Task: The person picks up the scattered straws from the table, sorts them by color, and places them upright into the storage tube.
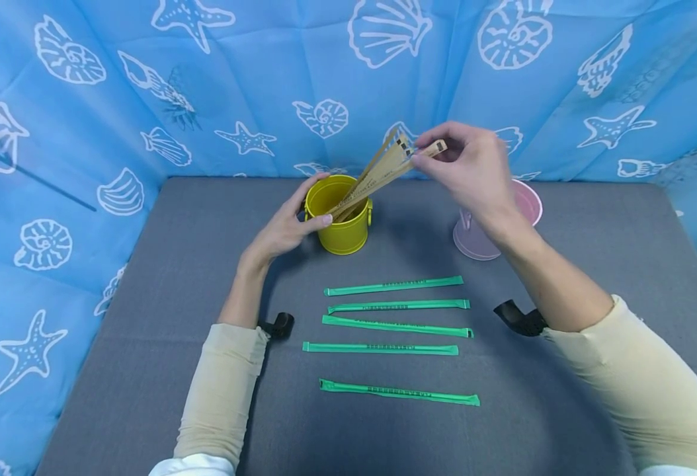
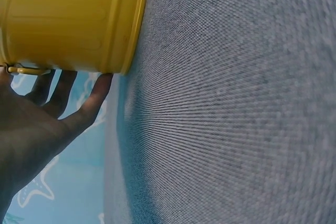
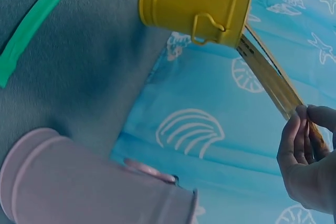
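Observation:
My left hand [image 1: 283, 228] holds a small yellow bucket [image 1: 345, 239] at its rim, the thumb over the near edge and the fingers along the far-left side. Brown paper-wrapped straws [image 1: 378, 177] lean out of the bucket to the upper right, their lower ends inside it. Above and right of the bucket, my right hand [image 1: 476, 168] pinches upper ends of these straws between thumb and fingers. The right wrist view also shows the fingertips on the brown straws [image 3: 270, 72]. Fingers of the left hand [image 2: 39, 124] touch the yellow wall in the left wrist view.
Several green-wrapped straws [image 1: 381, 348] lie roughly parallel across the grey tabletop [image 1: 217, 396], nearer me than the bucket. A pink bucket [image 1: 473, 246] stands at the right, partly behind my right forearm. Blue cloth with shell prints [image 1: 277, 73] hangs behind the table.

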Demonstrator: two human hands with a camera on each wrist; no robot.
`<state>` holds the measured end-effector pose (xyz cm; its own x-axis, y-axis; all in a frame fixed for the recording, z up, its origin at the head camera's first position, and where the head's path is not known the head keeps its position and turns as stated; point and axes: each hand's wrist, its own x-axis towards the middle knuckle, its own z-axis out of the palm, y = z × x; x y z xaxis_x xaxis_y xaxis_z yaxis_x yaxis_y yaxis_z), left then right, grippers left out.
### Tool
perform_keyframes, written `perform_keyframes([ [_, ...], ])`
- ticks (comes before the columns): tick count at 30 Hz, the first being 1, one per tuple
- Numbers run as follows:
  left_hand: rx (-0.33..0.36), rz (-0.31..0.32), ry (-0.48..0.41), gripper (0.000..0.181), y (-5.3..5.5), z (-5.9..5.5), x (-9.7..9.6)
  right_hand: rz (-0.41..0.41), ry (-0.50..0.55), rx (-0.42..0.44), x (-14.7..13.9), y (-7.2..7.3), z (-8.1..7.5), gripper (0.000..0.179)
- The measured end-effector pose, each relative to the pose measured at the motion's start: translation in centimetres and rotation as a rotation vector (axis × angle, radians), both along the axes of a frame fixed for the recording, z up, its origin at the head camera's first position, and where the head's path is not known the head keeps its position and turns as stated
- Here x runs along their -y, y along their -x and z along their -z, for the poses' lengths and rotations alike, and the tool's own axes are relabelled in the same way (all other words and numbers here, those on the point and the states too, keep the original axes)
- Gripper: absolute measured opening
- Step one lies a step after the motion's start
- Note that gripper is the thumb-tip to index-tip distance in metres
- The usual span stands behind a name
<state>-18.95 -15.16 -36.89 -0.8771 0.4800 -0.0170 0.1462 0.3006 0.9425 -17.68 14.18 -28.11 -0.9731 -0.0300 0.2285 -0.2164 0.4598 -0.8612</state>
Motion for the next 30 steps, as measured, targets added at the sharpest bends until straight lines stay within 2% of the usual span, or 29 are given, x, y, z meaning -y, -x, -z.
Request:
perform_keyframes([
  [7, -0.004, -0.001, 0.003, 0.074, -0.1, -0.1, 0.0, -0.001, 0.015, 0.017, 0.9, 0.7, 1.1, 0.021],
  [14, -0.001, -0.011, 0.015, 0.074, -0.1, -0.2, 0.0, 0.017, 0.032, 0.071, 1.7, 1.1, 2.0, 0.036],
  [22, 0.002, -0.016, 0.018, 0.074, 0.0, -0.3, -0.1, 0.015, 0.034, 0.115, 2.1, 1.4, 2.6, 0.039],
  [30, -0.014, -0.005, 0.019, 0.078, 1.4, 2.3, 0.5, -0.041, -0.002, 0.109, 1.3, 0.9, 3.3, 0.048],
])
